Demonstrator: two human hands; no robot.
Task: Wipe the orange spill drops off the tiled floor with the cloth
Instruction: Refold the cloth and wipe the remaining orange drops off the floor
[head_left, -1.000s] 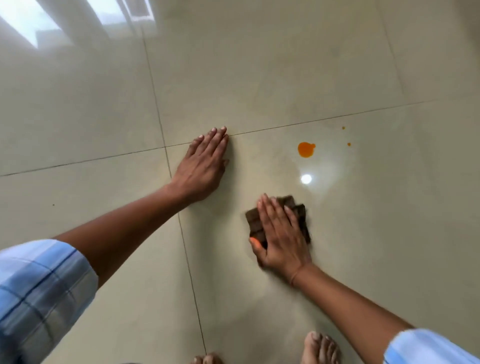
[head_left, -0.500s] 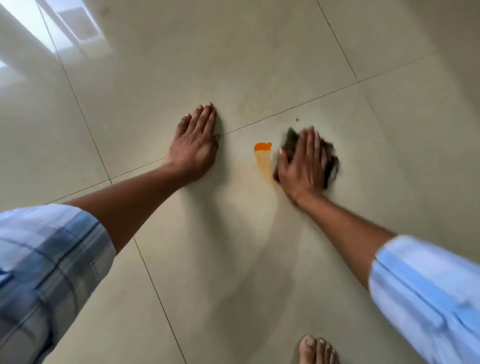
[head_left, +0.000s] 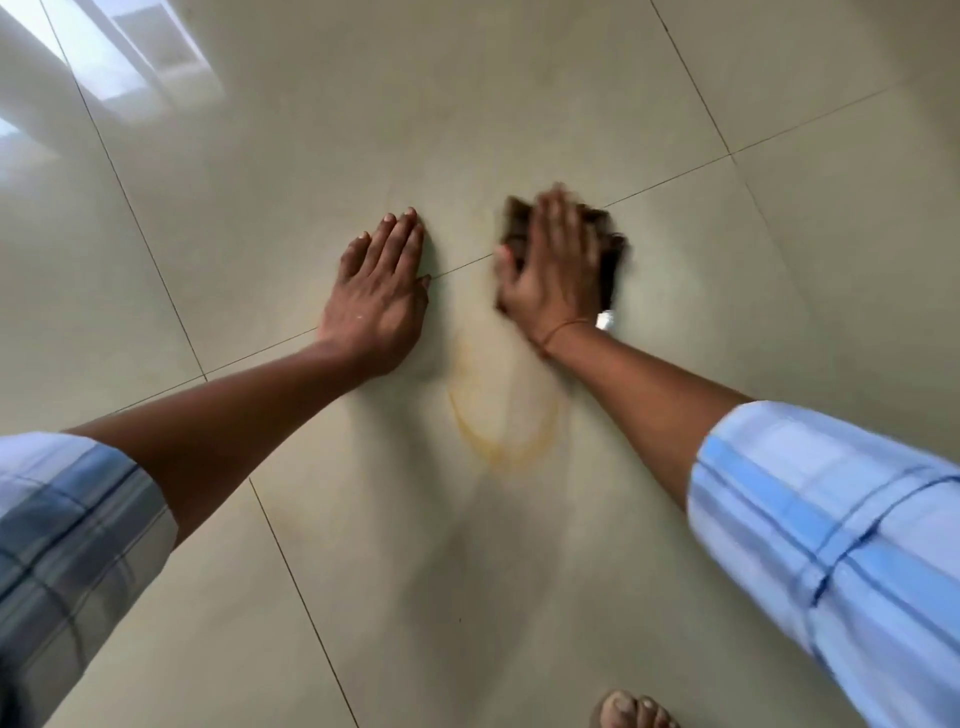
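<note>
My right hand (head_left: 551, 270) presses flat on a dark brown cloth (head_left: 611, 254) on the glossy beige tiled floor (head_left: 363, 130); the hand and cloth are blurred by motion. The cloth pokes out past my fingers at the top and right. My left hand (head_left: 378, 296) rests palm down on the floor just to the left, fingers together, holding nothing. Below and between the hands a thin curved orange smear (head_left: 498, 447) marks the tile. No solid orange drop shows.
Grout lines cross the floor diagonally, one running under both hands. A bare foot (head_left: 634, 709) shows at the bottom edge. Bright window reflections (head_left: 140, 67) lie on the tiles at the upper left. Blue checked sleeves cover both upper arms.
My right hand swept the cloth over the orange blob; the blob is gone and a faint curved orange smear is left. The view shifted; my left hand stayed planted.
</note>
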